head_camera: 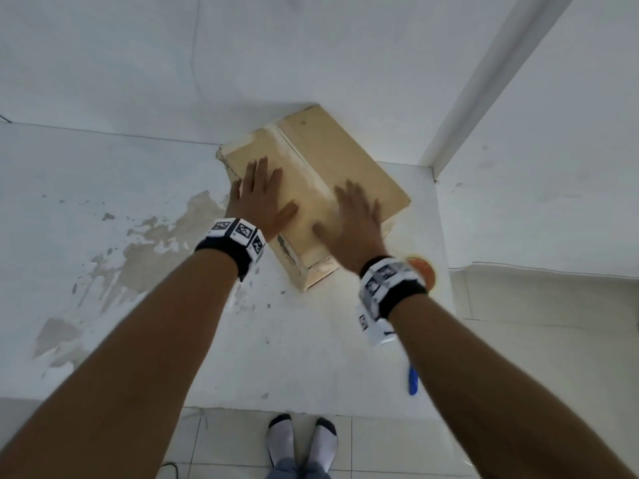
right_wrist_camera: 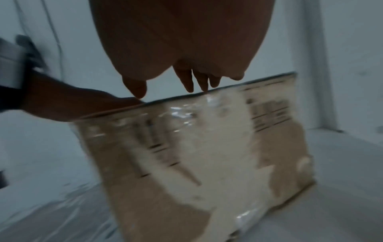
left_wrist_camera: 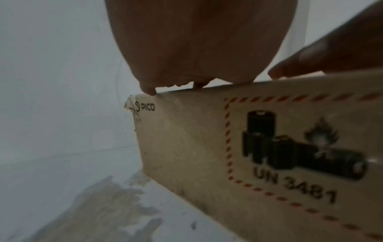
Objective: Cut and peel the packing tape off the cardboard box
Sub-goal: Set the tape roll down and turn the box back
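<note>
Resting flat on the cardboard box (head_camera: 332,157), the left hand (head_camera: 259,198) and right hand (head_camera: 352,226) both have fingers spread straight, gripping nothing. The box stands on the white tabletop (head_camera: 138,202) by the wall — clear packing tape (right_wrist_camera: 207,139) covers its near side; a blue tool (head_camera: 413,380) lies nearer.

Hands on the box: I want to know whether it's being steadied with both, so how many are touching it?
2. The left hand lies flat on the cardboard box top's left half; the right hand lies flat on the near right part.
</note>
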The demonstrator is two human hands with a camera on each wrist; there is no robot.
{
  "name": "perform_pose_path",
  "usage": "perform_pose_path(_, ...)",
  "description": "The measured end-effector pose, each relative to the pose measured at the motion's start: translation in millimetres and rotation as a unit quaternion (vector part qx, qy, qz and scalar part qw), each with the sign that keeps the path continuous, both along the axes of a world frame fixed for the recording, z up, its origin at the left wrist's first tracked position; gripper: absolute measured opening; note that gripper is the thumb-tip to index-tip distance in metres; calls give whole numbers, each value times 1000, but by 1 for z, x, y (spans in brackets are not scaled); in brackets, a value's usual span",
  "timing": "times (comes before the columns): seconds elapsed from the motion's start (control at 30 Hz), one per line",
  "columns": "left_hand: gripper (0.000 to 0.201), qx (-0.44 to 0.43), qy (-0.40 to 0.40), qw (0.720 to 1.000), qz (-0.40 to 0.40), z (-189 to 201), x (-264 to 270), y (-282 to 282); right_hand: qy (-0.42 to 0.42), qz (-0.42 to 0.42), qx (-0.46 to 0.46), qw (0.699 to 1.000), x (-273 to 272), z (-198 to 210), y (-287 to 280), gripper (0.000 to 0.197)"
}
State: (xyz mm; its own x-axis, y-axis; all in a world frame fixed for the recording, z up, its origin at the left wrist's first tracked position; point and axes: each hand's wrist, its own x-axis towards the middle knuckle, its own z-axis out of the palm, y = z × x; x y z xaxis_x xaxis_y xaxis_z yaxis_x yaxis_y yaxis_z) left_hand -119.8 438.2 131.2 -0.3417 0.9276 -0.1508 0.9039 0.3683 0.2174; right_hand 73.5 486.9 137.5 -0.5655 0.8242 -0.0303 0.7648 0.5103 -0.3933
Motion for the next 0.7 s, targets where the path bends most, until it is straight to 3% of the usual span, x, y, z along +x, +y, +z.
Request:
perform_pose_path(0.13, 78, -2, 17, 999, -28, -5, -2, -2, -72, 44, -9, 996, -15, -12, -26, 117)
perform_pose_path(0.27, 79, -11, 31, 999, -16, -5, 5, -4, -86, 73, 19, 993, -7, -14, -16, 112)
perform_pose_path(0.47, 84, -28, 76, 997, 9, -4, 60, -25, -148, 164, -29, 975, 38, 11, 30, 115)
perform_pose_path(0.57, 90, -17, 119, 992, -49, 2, 75, -33, -165, 153, -53, 973, 61, 21, 51, 116)
perform_pose_path(0.7, 87, -1, 113, 991, -79, 8, 44, -28, -138, 84, -78, 984, 69, 19, 50, 115)
